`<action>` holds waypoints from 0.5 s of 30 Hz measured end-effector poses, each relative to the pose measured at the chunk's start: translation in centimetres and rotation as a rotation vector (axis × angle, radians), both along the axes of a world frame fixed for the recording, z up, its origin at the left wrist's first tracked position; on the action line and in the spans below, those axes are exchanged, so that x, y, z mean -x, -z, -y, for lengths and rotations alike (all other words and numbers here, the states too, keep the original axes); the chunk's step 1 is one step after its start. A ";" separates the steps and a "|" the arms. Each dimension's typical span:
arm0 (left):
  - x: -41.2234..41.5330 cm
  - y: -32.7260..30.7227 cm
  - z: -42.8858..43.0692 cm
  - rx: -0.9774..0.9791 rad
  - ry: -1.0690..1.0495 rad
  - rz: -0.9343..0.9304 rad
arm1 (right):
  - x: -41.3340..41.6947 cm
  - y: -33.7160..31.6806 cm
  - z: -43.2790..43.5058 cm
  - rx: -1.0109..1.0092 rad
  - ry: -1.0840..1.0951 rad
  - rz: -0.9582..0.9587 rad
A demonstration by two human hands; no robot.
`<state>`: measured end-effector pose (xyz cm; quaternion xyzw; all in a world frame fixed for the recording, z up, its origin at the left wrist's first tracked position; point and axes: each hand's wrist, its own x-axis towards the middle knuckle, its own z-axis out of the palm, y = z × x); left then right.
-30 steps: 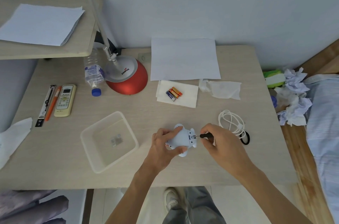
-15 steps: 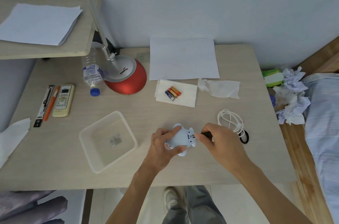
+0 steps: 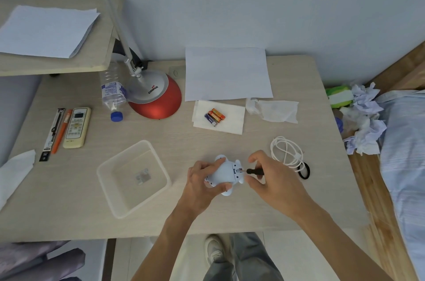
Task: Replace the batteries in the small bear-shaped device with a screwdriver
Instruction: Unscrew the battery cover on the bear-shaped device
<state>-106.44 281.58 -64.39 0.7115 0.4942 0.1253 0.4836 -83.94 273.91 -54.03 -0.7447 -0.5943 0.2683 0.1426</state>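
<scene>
A small pale-blue bear-shaped device (image 3: 225,172) lies on the table near the front edge. My left hand (image 3: 202,183) grips it from the left and below. My right hand (image 3: 273,177) pinches a small black-handled screwdriver (image 3: 253,170), whose tip touches the device's right end. Three batteries (image 3: 214,116), two orange and one dark blue, rest on a white napkin (image 3: 232,119) farther back.
A clear plastic tray (image 3: 119,188) holding a small part sits left of my hands. A white coiled cable (image 3: 286,152) and black hair tie (image 3: 304,171) lie to the right. Red lamp base (image 3: 158,101), water bottle (image 3: 112,94), remote (image 3: 77,127), pens and paper sheets stand behind.
My right hand's fingers have shifted around the screwdriver handle, whose black shaft shows again. The left hand and the device have stayed in place.
</scene>
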 end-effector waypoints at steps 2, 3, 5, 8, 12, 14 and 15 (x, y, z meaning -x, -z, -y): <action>0.0 0.0 0.0 0.005 -0.003 0.006 | 0.1 0.1 0.2 -0.017 -0.003 0.003; 0.1 -0.1 0.0 0.006 -0.002 0.007 | 0.1 0.1 0.3 -0.023 0.002 0.021; 0.1 0.0 0.0 0.000 0.004 0.002 | 0.0 0.2 0.1 -0.033 0.013 0.072; 0.1 0.0 0.0 -0.003 0.003 0.006 | 0.1 -0.2 -0.2 -0.044 0.021 0.102; 0.0 0.1 0.0 -0.003 -0.003 0.019 | 0.5 -0.7 -0.2 0.016 -0.027 0.017; 0.1 0.3 0.0 0.001 -0.007 0.024 | 0.7 -0.6 -0.1 0.011 -0.019 0.047; 0.1 0.3 -0.1 0.001 -0.005 0.024 | 0.7 -0.4 -0.1 0.008 -0.001 0.073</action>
